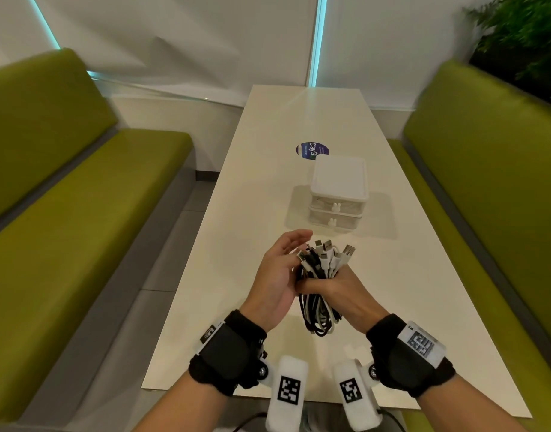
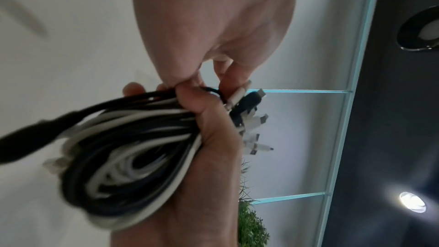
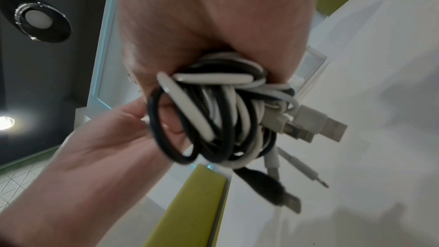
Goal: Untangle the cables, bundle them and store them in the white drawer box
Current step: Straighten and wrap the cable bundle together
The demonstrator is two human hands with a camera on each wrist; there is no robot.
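Note:
My right hand [image 1: 333,288] grips a coiled bundle of black and white cables [image 1: 318,310] above the near end of the white table [image 1: 261,188]. The plugs [image 1: 330,257] stick up out of the fist and the loops hang below it. My left hand [image 1: 277,272] stands beside the bundle on its left, palm turned toward it, fingers loosely straight and touching the plug ends. The right wrist view shows the loops [image 3: 213,119] bunched under my right hand [image 3: 213,16]. The white drawer box [image 1: 338,182], two stacked drawers both closed, stands just beyond the hands.
A round dark sticker [image 1: 311,150] lies on the table behind the box. Green benches run along the left side [image 1: 65,188] and the right side [image 1: 486,182]. A plant [image 1: 523,35] stands at the far right corner. White blinds close off the far end.

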